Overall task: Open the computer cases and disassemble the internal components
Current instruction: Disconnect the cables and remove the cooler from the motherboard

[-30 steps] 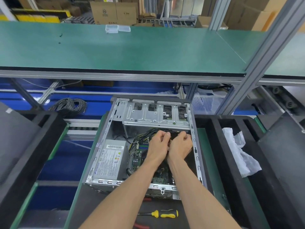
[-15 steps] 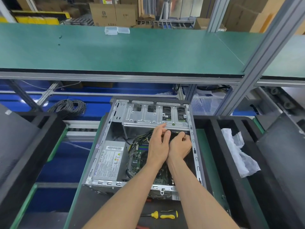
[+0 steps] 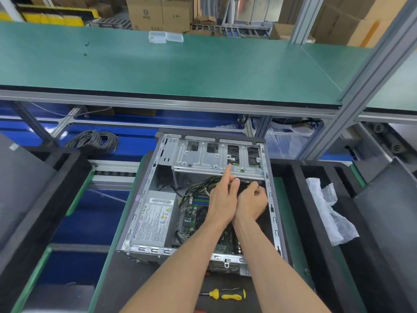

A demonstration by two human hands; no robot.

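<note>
An open grey computer case lies flat in front of me, its side panel off. Inside are a silver power supply, a green motherboard, a cable bundle and a metal drive cage at the far end. My left hand reaches over the board with its forefinger stretched out, the tip touching the drive cage's front lip. My right hand sits just beside it with curled fingers pinching a small dark connector under the cage edge. Much of the board is hidden by my forearms.
Two yellow-handled screwdrivers lie on the dark mat near me. Black foam trays flank the case, the right one holding a crumpled white bag. A coil of grey cable lies at left. A green shelf overhangs beyond.
My left hand has uncurled from the joint grip and its forefinger now points up onto the drive cage. My right hand has stayed low at the cage edge, still pinching.
</note>
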